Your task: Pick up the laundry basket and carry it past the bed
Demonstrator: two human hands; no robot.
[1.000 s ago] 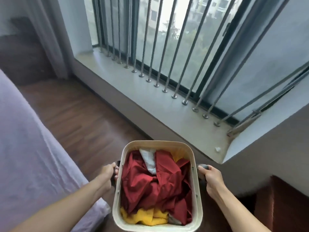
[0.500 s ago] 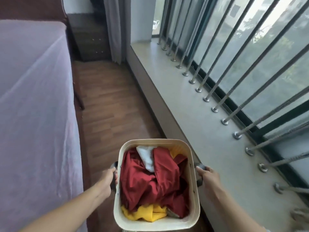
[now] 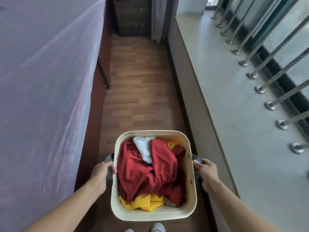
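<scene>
cream plastic laundry basket (image 3: 153, 215) of red, yellow, white clothes | left hand (image 3: 101, 171) grasping grey handle | right hand (image 3: 207, 171) grasping opposite handle | lilac-sheeted bed (image 3: 43, 81) at left

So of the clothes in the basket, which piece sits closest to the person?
The yellow garment, bunched at the basket's near edge. The red cloth fills the middle; the white piece lies at the far end.

daylight from window (image 3: 284, 47) | soft shadows | edges warped, slightly blurred
</scene>
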